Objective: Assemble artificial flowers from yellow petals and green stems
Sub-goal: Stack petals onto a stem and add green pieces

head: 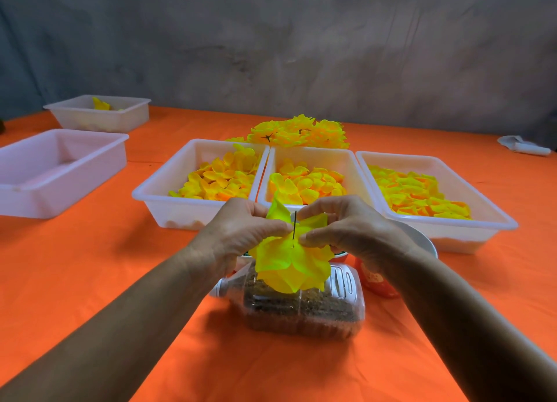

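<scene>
In the head view, the left hand and right hand are both pinching a yellow petal layer threaded on a thin dark spike, just above a clear bottle lying on the orange table. Beyond the hands, three petal trays are sitting rim to rim, with finished flowers behind them. Bare cloth is lying open left of the left hand, up to two white trays at the far left.

Bare forearms, hands unadorned
</scene>
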The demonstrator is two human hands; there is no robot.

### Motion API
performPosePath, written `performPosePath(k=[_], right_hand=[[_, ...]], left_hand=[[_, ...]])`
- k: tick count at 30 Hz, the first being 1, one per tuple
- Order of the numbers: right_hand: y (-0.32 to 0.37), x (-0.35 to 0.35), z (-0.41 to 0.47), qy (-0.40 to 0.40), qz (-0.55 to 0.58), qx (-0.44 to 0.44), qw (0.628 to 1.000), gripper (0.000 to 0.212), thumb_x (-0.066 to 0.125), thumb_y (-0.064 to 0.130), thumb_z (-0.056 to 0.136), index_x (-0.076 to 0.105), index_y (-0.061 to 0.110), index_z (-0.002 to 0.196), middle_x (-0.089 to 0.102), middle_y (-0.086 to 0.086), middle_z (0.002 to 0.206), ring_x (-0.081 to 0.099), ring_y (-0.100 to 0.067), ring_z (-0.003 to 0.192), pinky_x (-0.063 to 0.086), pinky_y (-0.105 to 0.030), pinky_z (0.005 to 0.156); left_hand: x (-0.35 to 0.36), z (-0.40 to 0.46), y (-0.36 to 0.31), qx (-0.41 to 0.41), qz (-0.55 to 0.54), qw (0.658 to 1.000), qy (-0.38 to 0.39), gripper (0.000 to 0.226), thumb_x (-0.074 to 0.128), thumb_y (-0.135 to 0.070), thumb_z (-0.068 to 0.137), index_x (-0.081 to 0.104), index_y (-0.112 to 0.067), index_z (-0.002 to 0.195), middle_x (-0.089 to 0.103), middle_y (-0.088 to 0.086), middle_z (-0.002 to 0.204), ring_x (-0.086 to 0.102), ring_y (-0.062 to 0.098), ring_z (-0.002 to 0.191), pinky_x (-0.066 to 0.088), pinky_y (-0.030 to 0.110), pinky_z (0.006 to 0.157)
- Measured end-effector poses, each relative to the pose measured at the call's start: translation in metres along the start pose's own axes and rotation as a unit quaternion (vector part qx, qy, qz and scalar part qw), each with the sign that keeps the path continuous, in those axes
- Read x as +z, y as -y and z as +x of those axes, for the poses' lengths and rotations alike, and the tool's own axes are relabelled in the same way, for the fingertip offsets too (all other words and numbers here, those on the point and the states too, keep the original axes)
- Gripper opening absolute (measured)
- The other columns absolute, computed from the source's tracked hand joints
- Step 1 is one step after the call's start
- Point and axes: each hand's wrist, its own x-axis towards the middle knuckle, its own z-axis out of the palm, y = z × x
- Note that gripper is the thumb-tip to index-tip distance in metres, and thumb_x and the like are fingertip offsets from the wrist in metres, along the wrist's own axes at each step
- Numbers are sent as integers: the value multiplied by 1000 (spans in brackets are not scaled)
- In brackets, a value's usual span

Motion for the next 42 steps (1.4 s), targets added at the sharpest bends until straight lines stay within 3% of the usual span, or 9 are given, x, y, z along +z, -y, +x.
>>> performPosePath(k=[5, 10, 18, 22, 29, 34, 37, 39, 42], right_hand=[[0, -1, -1, 7, 0, 9, 1000, 26, 74, 2, 74, 69, 14, 97, 53, -2, 59, 48, -8, 49, 34, -16, 44], [-1, -1, -1, 12, 17, 19, 1000, 30, 74, -1, 73, 69, 10, 100, 54, 0, 56, 49, -6, 45, 34, -16, 45], [-1, 1, -2, 7, 13, 8, 1000, 33, 74, -5, 71, 69, 7, 102, 51, 0, 54, 47, -2, 39, 34, -11, 40], [0, 0, 1, 8, -11, 3, 1000, 32, 75, -5, 70, 69, 8, 99, 51, 4, 46, 47, -1, 37, 35, -11, 39], [6, -2, 6, 29, -60, 3, 998, 28, 75, -3, 71, 68, 13, 91, 48, 13, 33, 46, 4, 33, 32, -8, 36], [1, 4, 8, 9, -118, 7, 993, 28, 79, 3, 67, 67, 24, 81, 51, 4, 58, 51, -8, 51, 39, -16, 50], [-4, 4, 11, 6, -90, 12, 996, 28, 80, 2, 67, 65, 24, 77, 53, -4, 70, 55, -17, 64, 46, -27, 61], [-6, 4, 10, -2, -83, 10, 996, 31, 81, 3, 66, 66, 24, 83, 56, -6, 81, 58, -21, 74, 49, -31, 67], [-8, 5, 4, -33, -104, -15, 994, 46, 83, 8, 65, 66, 24, 105, 58, -3, 101, 58, -19, 95, 52, -35, 81]], left_hand=[[-2, 0, 4, -3, 12, 1000, -5, 3, 72, -7, 77, 73, -4, 78, 71, 3, 65, 65, 8, 57, 49, 15, 51], [-2, 0, 8, 0, 31, 999, -13, 22, 74, -7, 74, 71, 5, 93, 72, 19, 88, 65, 18, 73, 51, 27, 70], [-1, -2, 7, -5, 26, 1000, 0, 22, 71, -1, 76, 69, 7, 96, 70, 24, 94, 65, 21, 76, 52, 30, 72], [-2, 1, 4, -16, 40, 999, 11, 24, 71, -1, 76, 68, 9, 98, 69, 26, 96, 63, 25, 81, 52, 40, 84], [-3, 5, -1, -29, 74, 996, 30, 6, 72, -2, 76, 71, -2, 82, 70, 6, 73, 64, 15, 69, 51, 25, 67], [3, 3, 6, -11, 125, 992, 15, 14, 70, 0, 77, 71, 5, 90, 69, 26, 91, 62, 26, 80, 51, 43, 84], [2, 4, 10, -3, 113, 993, 21, 13, 70, 1, 77, 71, 5, 89, 68, 19, 82, 61, 20, 71, 51, 28, 70], [1, 4, 10, -1, 94, 995, 20, 13, 70, 3, 75, 71, 6, 88, 68, 16, 78, 61, 16, 65, 50, 20, 61], [-2, 2, 14, 26, 84, 996, -10, 24, 78, -2, 70, 69, 0, 92, 71, 19, 90, 66, 21, 76, 55, 33, 74]])
